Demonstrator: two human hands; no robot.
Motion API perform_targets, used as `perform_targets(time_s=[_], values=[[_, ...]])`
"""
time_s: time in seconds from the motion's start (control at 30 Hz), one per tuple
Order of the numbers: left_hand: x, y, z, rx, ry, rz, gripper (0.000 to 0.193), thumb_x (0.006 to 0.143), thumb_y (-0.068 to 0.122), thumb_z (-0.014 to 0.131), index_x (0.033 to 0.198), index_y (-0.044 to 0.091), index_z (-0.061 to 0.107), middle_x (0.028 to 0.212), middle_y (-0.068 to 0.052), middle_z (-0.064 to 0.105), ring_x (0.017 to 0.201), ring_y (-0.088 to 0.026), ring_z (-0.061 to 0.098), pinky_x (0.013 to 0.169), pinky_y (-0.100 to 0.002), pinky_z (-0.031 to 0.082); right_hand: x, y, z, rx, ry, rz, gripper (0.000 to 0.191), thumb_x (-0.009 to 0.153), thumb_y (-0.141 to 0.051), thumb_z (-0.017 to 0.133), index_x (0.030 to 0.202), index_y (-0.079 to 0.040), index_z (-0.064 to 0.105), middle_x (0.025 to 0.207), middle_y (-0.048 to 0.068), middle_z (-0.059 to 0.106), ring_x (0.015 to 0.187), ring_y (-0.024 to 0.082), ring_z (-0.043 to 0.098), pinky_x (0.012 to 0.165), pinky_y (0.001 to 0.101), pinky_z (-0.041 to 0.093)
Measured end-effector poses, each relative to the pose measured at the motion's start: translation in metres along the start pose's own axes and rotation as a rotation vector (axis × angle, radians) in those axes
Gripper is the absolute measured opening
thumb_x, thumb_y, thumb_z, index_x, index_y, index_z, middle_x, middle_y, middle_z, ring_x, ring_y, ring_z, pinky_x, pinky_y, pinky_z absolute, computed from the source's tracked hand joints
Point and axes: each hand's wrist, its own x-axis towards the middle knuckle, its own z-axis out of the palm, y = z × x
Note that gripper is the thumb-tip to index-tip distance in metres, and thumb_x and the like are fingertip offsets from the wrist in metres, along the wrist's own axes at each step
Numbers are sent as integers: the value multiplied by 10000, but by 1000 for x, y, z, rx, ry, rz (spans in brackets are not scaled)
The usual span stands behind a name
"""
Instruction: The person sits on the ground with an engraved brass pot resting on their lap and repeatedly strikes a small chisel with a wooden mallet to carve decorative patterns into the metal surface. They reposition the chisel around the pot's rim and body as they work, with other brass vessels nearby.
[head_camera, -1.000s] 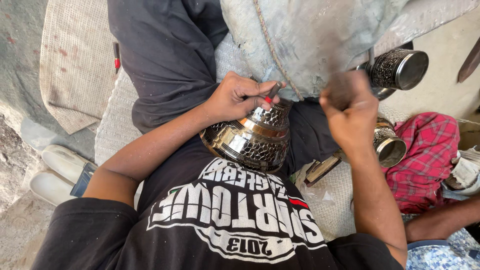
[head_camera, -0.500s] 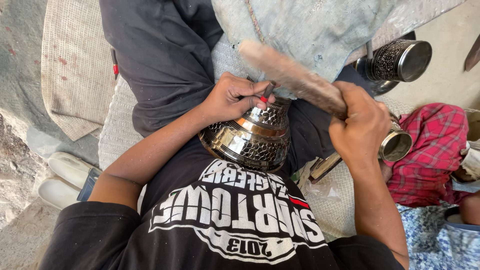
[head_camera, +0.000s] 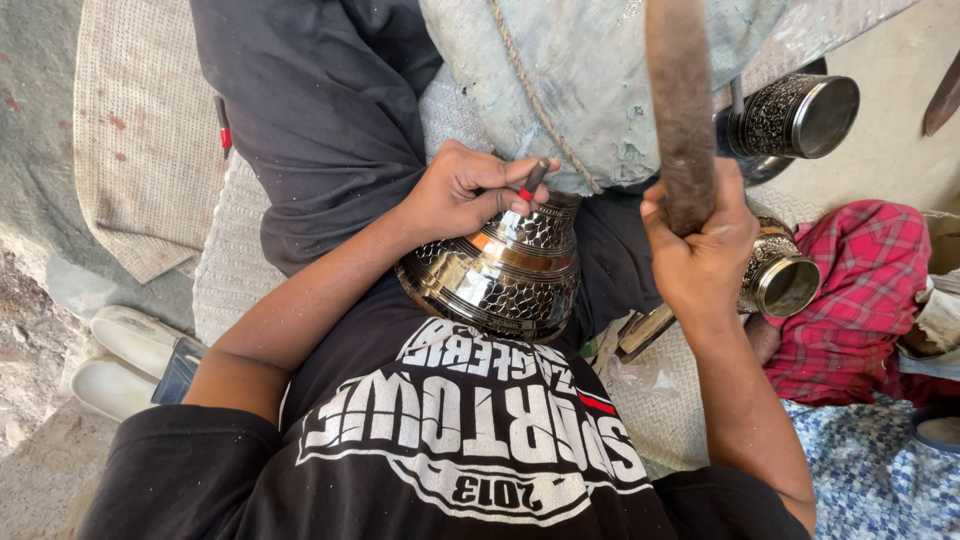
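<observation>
The one camera sits on my head and looks almost straight down along my chest into my lap, so my black shirt (head_camera: 440, 450) fills the near edge and my crossed legs the far one. It is close: my left hand (head_camera: 465, 190) and right hand (head_camera: 700, 250) sit mid-frame with the metal pot (head_camera: 495, 280) between them, and the stick (head_camera: 680, 100) runs out past the far edge. White shoes (head_camera: 125, 360) show at the left, red cloth (head_camera: 850, 290) at the right.
</observation>
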Motion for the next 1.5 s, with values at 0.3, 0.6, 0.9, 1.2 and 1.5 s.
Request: perform_targets(time_s=[0.3, 0.6, 0.9, 1.2, 1.5], values=[[-1, -1, 0, -65, 17, 36, 308, 993, -72, 727, 1279, 40, 709, 1080, -138, 794, 1013, -168, 787, 971, -292, 638, 18, -20, 6, -8, 64, -157, 406, 696, 87, 710, 1065, -65, 637, 928, 146, 704, 822, 263, 680, 752, 343, 479], [0, 2, -2, -24, 31, 35, 413, 950, -37, 744, 1344, 17, 637, 1084, -131, 786, 977, -158, 787, 913, -275, 641, 10, -6, -7, -256, -113, -46, 357, 833, -12, 736, 1174, -108, 697, 982, 138, 718, 858, 358, 700, 758, 443, 530], [4, 3, 0, -18, 63, 147, 389, 969, -40, 739, 1341, 20, 642, 1002, -152, 777, 1114, -236, 764, 1099, -346, 592, 19, -6, -23, -357, -26, -149, 338, 850, 3, 709, 1167, -113, 715, 1007, 142, 727, 915, 374, 702, 802, 444, 537], [1, -2, 4, -107, 80, 97, 413, 973, -41, 728, 1366, 10, 614, 956, -135, 763, 1100, -207, 764, 1111, -355, 588, 37, -29, -14, -90, -63, -180, 430, 691, 62, 753, 1082, -110, 703, 937, 116, 735, 866, 210, 724, 775, 302, 514], [-2, -6, 3, -91, 80, 158, 428, 976, -62, 730, 1376, 35, 617, 1010, -144, 775, 1147, -231, 744, 1181, -391, 541, 33, -28, -16, -87, -71, -53, 311, 920, 35, 779, 1202, -65, 692, 992, 111, 721, 917, 144, 716, 812, 275, 513]])
